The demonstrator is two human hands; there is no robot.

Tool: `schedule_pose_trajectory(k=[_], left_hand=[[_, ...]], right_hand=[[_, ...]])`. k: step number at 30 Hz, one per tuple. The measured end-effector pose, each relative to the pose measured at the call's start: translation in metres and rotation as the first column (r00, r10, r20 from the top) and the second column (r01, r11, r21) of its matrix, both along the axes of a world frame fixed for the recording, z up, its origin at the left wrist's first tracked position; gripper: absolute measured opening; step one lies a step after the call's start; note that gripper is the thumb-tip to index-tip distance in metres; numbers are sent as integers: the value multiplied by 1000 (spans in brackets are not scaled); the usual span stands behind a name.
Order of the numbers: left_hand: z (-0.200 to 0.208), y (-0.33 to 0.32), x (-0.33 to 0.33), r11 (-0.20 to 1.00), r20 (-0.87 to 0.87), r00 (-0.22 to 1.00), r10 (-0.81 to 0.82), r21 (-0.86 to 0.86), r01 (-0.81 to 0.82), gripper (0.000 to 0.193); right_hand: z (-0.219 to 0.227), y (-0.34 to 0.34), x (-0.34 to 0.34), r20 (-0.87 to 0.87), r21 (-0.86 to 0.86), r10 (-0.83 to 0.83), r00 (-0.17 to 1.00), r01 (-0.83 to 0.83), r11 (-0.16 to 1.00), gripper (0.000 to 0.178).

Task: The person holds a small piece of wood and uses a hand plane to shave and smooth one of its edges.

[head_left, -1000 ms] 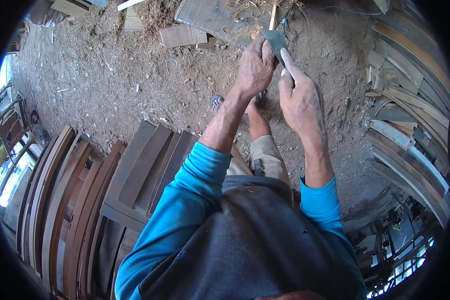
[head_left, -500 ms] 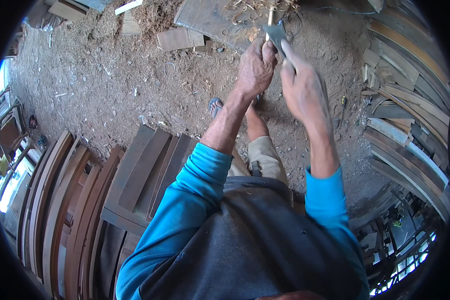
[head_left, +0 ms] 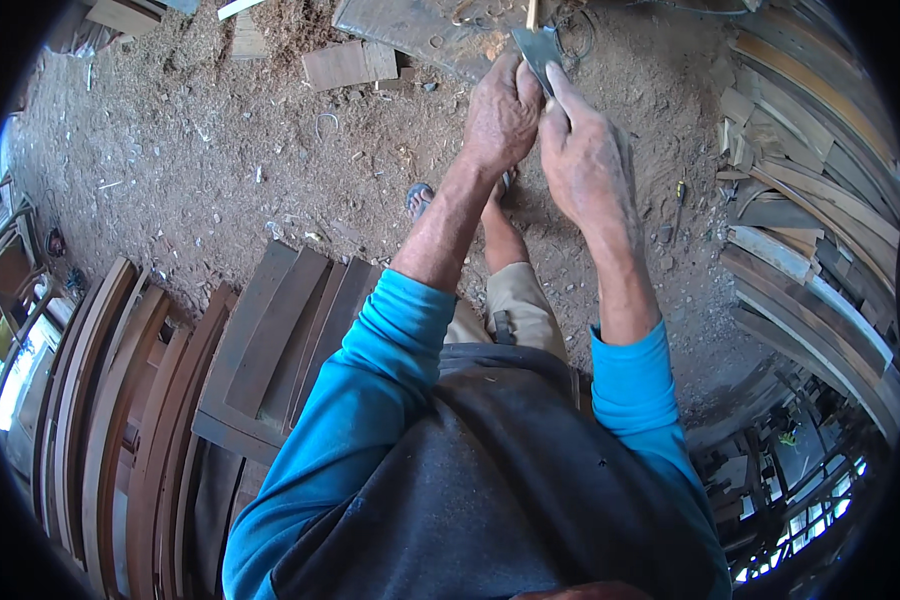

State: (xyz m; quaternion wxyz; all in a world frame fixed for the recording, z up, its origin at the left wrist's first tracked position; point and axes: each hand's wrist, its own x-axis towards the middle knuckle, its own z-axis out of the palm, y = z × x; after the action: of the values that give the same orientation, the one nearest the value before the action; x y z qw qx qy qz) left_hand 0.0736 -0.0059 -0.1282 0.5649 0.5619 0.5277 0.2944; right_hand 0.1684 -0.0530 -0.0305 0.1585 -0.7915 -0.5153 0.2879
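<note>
At the top centre, my left hand (head_left: 500, 110) is closed near the lower end of a thin, pale wooden stick (head_left: 532, 14). The stick reaches upward past the picture's edge. Beside it, my right hand (head_left: 590, 160) grips a broad-bladed knife (head_left: 537, 52), its thumb stretched along the grey blade. The blade lies across the stick just above my left fingertips. My right hand hides the knife's handle, and my left fingers cover the stick's lower end. Beyond the hands, a few curled wood shavings (head_left: 460, 14) lie on a large flat board (head_left: 400, 22).
Sawdust and scraps litter the dirt floor (head_left: 220, 150). Stacked timber (head_left: 810, 290) lines the right side. Long brown wooden pieces (head_left: 150, 420) and a dark panel (head_left: 270, 340) stand at the lower left. A screwdriver (head_left: 679, 193) lies right of my right arm. My feet are below my hands.
The whole view has shifted, so things sit slightly higher and further left. The blade's flat side shows more now, and my right hand is less blurred. Both hands keep their holds.
</note>
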Motion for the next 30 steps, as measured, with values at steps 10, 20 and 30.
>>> schedule_pose_trajectory(k=[10, 20, 30], left_hand=[[-3, 1, 0, 998, -4, 1000, 26, 54, -25, 36], [0, -3, 3, 1000, -77, 997, 9, 0, -9, 40], [-2, -1, 3, 997, -29, 1000, 11, 80, -9, 41]], right_hand=[[23, 4, 5, -1, -153, 26, 1000, -26, 988, 45], [1, 13, 12, 1, -102, 14, 1000, -14, 995, 47], [-2, 16, 6, 46, -5, -16, 999, 16, 1000, 45]])
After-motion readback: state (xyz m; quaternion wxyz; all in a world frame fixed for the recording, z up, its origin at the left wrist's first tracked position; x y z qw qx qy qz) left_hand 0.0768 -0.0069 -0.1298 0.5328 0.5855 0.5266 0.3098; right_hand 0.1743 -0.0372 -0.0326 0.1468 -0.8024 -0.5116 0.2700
